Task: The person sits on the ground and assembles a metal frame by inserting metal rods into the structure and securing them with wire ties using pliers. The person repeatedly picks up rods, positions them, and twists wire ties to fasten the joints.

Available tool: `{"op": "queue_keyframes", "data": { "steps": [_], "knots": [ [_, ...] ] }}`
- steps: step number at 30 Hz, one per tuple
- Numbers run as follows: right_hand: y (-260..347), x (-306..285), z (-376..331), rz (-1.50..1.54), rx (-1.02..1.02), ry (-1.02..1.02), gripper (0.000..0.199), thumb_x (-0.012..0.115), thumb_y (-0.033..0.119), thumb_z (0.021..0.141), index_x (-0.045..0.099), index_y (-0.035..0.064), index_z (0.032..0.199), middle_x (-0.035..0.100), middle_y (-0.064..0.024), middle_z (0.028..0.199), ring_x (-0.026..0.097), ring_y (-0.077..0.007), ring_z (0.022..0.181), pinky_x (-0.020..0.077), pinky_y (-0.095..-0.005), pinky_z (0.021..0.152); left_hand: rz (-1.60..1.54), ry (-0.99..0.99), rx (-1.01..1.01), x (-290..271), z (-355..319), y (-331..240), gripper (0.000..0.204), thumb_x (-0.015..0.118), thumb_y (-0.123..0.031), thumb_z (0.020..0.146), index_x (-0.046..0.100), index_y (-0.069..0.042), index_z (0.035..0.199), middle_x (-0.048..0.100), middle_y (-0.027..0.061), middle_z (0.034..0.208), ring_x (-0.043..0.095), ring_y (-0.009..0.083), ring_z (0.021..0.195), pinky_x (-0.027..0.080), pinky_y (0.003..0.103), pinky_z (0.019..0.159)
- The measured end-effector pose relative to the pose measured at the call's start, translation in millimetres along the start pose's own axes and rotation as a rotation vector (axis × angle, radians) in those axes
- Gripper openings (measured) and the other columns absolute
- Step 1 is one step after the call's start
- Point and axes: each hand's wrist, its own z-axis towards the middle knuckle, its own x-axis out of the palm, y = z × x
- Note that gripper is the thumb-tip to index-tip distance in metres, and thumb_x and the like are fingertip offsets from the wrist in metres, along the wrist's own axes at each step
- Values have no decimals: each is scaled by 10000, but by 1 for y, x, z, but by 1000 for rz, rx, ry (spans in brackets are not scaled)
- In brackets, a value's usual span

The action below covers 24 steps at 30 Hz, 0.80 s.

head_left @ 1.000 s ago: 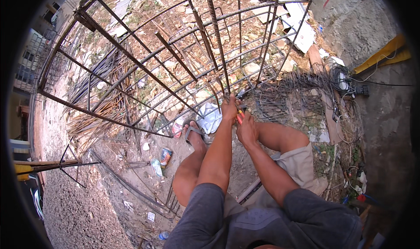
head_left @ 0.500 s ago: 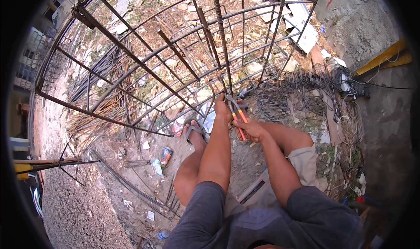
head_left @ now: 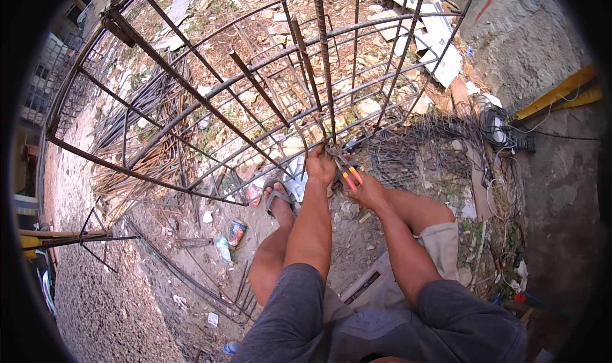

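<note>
- While the person is sitting on the dirt ground (head_left: 159,299) with bare knees up, both hands are meeting at the near bottom edge of a rebar cage (head_left: 210,114).
- The left hand (head_left: 320,167) is curling shut around a thin bar of the cage, just where an upright bar (head_left: 326,76) is coming down to it.
- The right hand (head_left: 368,191) is closing around the orange-handled pliers (head_left: 349,177), whose handles are sticking out toward the left hand; their tip is hiding against the bars, so whether it is biting on wire cannot be told.
- The two hands are lying just beside each other, nearly touching.
- A foot in a sandal (head_left: 278,200) is resting just left of and below the left hand.
- A tangle of wire (head_left: 421,152) is lying just right of the right hand.
- A crushed can (head_left: 236,233) is lying further to the lower left of the hands.
</note>
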Motion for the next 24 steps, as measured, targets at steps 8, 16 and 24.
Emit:
{"op": "queue_keyframes", "data": {
  "steps": [8,16,24],
  "knots": [
    [18,-30,-13,-175,-54,-122,482,787,279,710,616,46,1095,694,-214,979,668,-396,955,497,-488,847,92,-43,-16,-24,16,-3,150,552,-195,989,602,-105,1098,636,58,1062,569,253,995,454,488,954],
    [31,-37,-12,-226,-96,-107,430,736,294,760,596,41,1079,698,-221,936,668,-404,934,504,-491,811,-39,35,-10,-38,29,-12,156,521,-146,975,590,-42,1069,624,111,1020,580,276,943,481,492,912],
    [-9,-7,11,1357,355,965,236,683,260,864,558,108,994,544,16,678,470,-71,444,379,-240,416,-50,57,-40,-5,16,-2,202,492,-209,966,560,-35,1043,607,132,980,575,321,842,463,632,848]
  ]
}}
